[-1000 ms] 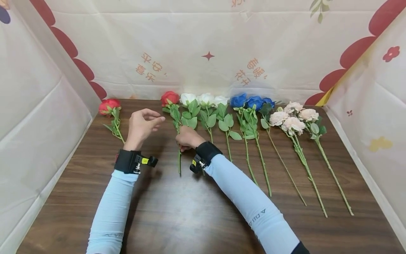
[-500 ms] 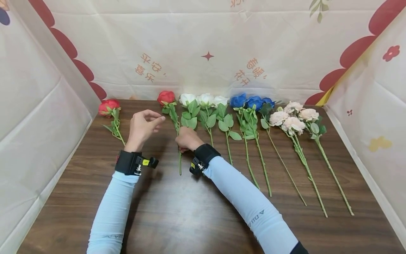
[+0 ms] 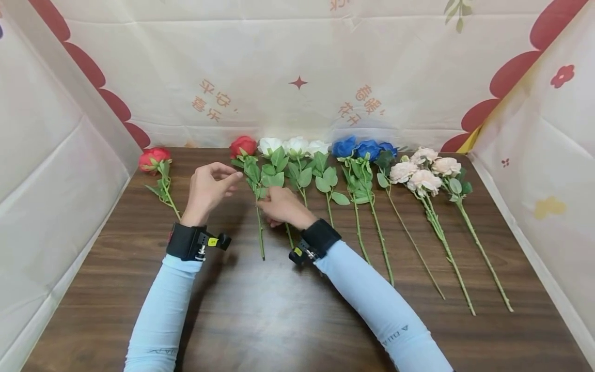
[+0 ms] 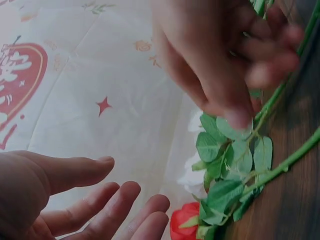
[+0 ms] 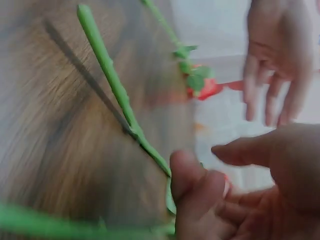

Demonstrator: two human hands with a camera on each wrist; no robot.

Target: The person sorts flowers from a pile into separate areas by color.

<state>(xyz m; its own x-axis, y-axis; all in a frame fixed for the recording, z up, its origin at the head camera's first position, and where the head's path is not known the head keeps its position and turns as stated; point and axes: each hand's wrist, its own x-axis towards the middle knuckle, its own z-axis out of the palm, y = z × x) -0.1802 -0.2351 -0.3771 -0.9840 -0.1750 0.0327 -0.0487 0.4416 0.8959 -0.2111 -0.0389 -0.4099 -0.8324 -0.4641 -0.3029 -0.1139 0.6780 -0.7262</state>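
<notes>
My left hand [image 3: 210, 190] hovers over the table between two red roses, thumb and fingers apart and holding nothing. One red rose [image 3: 243, 146] lies left of the white roses, its green stem pointing toward me. Just right of that stem is my right hand [image 3: 284, 207]. In the right wrist view, the thumb and fingers of this hand [image 5: 295, 160] are spread apart, and the stem [image 5: 112, 80] passes behind the fingertips; contact is hard to judge. The other red rose [image 3: 154, 159] lies at the far left, its lower stem hidden behind my left hand.
Three white roses [image 3: 295, 147] lie beside the red one, partly under my right hand. Further right come blue roses [image 3: 367, 150] and pale pink flowers [image 3: 424, 181] with long stems. A printed cloth [image 3: 297, 51] walls the brown table [image 3: 279, 320] at the back and sides.
The red rose's head has shifted slightly left in my right hand's fingers, then the fingers have let go of the stem and moved right. My left hand has stayed nearly still.
</notes>
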